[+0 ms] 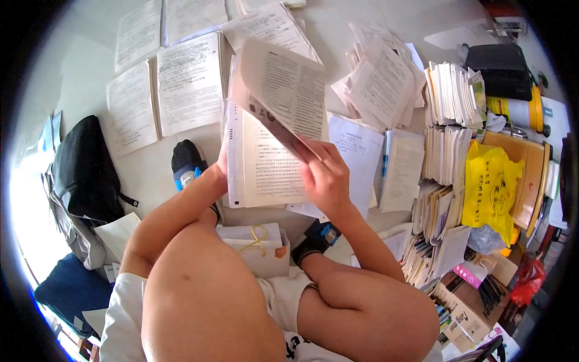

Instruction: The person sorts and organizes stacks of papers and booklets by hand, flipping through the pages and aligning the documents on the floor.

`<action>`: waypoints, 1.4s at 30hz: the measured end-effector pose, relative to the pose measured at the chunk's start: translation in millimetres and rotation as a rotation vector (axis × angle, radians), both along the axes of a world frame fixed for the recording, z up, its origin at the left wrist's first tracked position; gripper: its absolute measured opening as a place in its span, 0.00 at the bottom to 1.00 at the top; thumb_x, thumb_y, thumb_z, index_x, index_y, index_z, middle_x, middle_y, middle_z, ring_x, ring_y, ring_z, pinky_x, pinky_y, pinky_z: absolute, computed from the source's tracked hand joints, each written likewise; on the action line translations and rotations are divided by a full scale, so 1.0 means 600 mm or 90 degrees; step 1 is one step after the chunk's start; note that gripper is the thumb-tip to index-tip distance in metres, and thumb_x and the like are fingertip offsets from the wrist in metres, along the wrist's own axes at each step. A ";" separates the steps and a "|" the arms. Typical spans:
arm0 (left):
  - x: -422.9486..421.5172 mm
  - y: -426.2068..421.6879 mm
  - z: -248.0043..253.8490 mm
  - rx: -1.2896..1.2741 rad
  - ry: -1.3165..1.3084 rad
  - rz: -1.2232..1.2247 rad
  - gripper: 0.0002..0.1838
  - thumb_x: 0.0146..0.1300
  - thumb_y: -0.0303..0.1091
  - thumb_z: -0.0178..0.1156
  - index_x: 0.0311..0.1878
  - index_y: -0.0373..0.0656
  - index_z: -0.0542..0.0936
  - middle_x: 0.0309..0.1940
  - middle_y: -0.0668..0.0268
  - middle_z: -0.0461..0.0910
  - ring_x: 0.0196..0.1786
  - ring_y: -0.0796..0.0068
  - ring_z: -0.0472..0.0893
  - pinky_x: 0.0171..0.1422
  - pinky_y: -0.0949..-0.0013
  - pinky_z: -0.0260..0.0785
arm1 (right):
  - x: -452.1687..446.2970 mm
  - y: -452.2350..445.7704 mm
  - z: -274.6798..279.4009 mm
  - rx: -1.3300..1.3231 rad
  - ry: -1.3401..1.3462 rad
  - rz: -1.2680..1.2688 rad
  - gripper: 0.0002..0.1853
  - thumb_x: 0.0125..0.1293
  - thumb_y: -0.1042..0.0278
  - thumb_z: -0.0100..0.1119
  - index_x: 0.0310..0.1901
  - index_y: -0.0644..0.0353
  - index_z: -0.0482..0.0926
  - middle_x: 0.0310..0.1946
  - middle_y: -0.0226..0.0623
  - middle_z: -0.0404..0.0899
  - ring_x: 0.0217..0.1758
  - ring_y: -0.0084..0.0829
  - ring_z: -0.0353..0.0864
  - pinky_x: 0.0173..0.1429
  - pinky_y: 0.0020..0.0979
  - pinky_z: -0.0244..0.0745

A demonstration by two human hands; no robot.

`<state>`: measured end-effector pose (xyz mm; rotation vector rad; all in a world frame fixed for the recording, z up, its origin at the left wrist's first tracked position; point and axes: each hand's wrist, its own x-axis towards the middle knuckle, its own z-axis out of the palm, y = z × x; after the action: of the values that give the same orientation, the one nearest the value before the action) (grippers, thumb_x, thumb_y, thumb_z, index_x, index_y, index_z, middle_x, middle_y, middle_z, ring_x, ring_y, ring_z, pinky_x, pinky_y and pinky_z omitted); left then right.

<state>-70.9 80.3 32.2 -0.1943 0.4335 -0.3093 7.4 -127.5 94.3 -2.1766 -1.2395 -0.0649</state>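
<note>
An open booklet with printed text (pixel 274 172) is in front of me, on top of white sheets. My left hand (pixel 223 158) is at its left edge and appears to grip it, with its fingers mostly hidden behind the paper. My right hand (pixel 327 180) is closed on the lower edge of a lifted, curved section of pages (pixel 283 84). That section tilts up over the booklet, and a dark printed strip shows along its edge. A handwritten sheet (pixel 356 154) lies to the right of the booklet, partly under it.
Paper stacks (pixel 190 84) cover the floor at upper left; a loose pile (pixel 383 78) is at upper right. Stacked papers (pixel 446 157) line the right side beside a yellow bag (pixel 491 187). A white box (pixel 256 250) stands between my legs. A black bag (pixel 90 172) sits left.
</note>
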 end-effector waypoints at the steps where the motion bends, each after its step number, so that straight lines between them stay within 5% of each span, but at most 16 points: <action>1: -0.001 0.003 -0.002 -0.058 -0.020 0.017 0.39 0.72 0.65 0.48 0.71 0.41 0.73 0.64 0.52 0.77 0.62 0.51 0.79 0.67 0.50 0.74 | -0.002 -0.005 0.000 0.002 -0.001 0.002 0.17 0.61 0.72 0.68 0.51 0.66 0.84 0.52 0.42 0.84 0.41 0.41 0.80 0.46 0.35 0.80; 4: -0.006 0.011 0.000 -0.115 -0.055 0.031 0.32 0.76 0.55 0.46 0.70 0.38 0.73 0.63 0.50 0.77 0.60 0.51 0.80 0.66 0.47 0.75 | -0.014 -0.029 0.000 0.004 0.325 -0.228 0.11 0.75 0.72 0.58 0.48 0.73 0.82 0.39 0.47 0.83 0.36 0.27 0.81 0.43 0.29 0.76; 5: -0.005 0.012 -0.001 -0.113 -0.056 0.032 0.32 0.76 0.55 0.46 0.70 0.38 0.73 0.63 0.50 0.77 0.60 0.51 0.80 0.66 0.47 0.75 | -0.016 -0.021 -0.009 0.179 0.372 -0.236 0.11 0.77 0.73 0.56 0.49 0.74 0.81 0.41 0.41 0.83 0.41 0.21 0.78 0.46 0.26 0.76; 10: 0.003 0.012 0.001 -0.012 0.062 0.005 0.34 0.75 0.57 0.46 0.70 0.38 0.73 0.62 0.51 0.78 0.59 0.50 0.81 0.64 0.44 0.75 | -0.022 -0.036 -0.013 0.293 0.480 -0.275 0.14 0.79 0.72 0.53 0.55 0.77 0.78 0.49 0.38 0.83 0.50 0.21 0.78 0.55 0.26 0.74; 15: -0.010 0.019 -0.045 0.065 0.093 -0.005 0.34 0.71 0.61 0.51 0.64 0.40 0.80 0.59 0.55 0.82 0.56 0.54 0.82 0.60 0.51 0.78 | -0.018 -0.066 0.004 0.273 0.422 -0.281 0.13 0.78 0.74 0.54 0.54 0.76 0.79 0.48 0.39 0.83 0.50 0.21 0.78 0.55 0.26 0.74; 19: -0.004 0.021 -0.016 0.080 0.082 0.017 0.33 0.72 0.60 0.50 0.63 0.41 0.80 0.57 0.55 0.83 0.54 0.54 0.83 0.59 0.51 0.79 | -0.010 -0.095 0.046 0.067 0.225 -0.207 0.09 0.68 0.82 0.57 0.47 0.70 0.84 0.49 0.47 0.85 0.51 0.41 0.84 0.55 0.31 0.76; 22: -0.003 0.023 -0.010 0.077 0.097 0.011 0.32 0.73 0.59 0.48 0.64 0.41 0.79 0.57 0.55 0.83 0.54 0.55 0.83 0.61 0.49 0.78 | 0.000 -0.087 0.072 -0.035 0.143 0.030 0.13 0.52 0.80 0.63 0.41 0.63 0.86 0.62 0.34 0.81 0.68 0.43 0.76 0.73 0.50 0.68; 29: -0.021 0.029 -0.052 -0.053 -0.040 0.025 0.34 0.75 0.58 0.44 0.71 0.41 0.72 0.65 0.49 0.76 0.63 0.49 0.77 0.72 0.42 0.67 | -0.022 -0.095 0.064 -0.128 0.084 0.102 0.06 0.54 0.77 0.64 0.35 0.60 0.83 0.68 0.32 0.77 0.73 0.42 0.71 0.77 0.53 0.61; 30: -0.013 0.019 -0.023 0.154 0.122 0.010 0.31 0.72 0.57 0.50 0.65 0.40 0.78 0.58 0.54 0.82 0.57 0.53 0.82 0.65 0.49 0.75 | -0.021 -0.097 0.064 -0.126 0.109 0.097 0.06 0.53 0.77 0.64 0.34 0.59 0.82 0.68 0.32 0.77 0.74 0.43 0.70 0.77 0.53 0.62; 42: -0.037 0.050 -0.085 0.049 0.000 0.104 0.32 0.74 0.58 0.47 0.66 0.41 0.76 0.60 0.55 0.81 0.58 0.53 0.81 0.65 0.49 0.75 | -0.005 -0.132 0.053 -0.007 0.125 0.022 0.08 0.54 0.83 0.60 0.35 0.62 0.82 0.68 0.33 0.77 0.73 0.41 0.71 0.76 0.50 0.65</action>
<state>-93.0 110.3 -18.5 -0.1535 0.4253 -0.1328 4.7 -206.9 126.1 -2.1122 -1.1677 0.1663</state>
